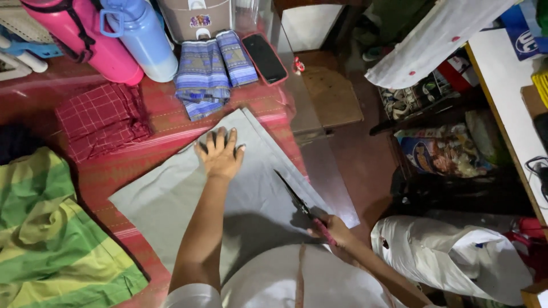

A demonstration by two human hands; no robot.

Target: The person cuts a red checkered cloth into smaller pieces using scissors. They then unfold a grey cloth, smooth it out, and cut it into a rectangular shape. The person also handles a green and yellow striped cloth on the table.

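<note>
A grey cloth (171,194) lies flat on the red-covered table (114,165). My left hand (220,154) presses flat on the cloth near its far corner, fingers spread. My right hand (334,231) grips pink-handled scissors (297,199) at the cloth's right edge, the dark blades pointing away from me across the fabric.
A folded blue striped cloth (211,68), a phone in a red case (265,57), a pink flask (91,43) and a light blue flask (142,37) stand at the far side. A maroon checked cloth (103,117) and a green-yellow cloth (45,234) lie left. A white plastic bag (451,256) sits right.
</note>
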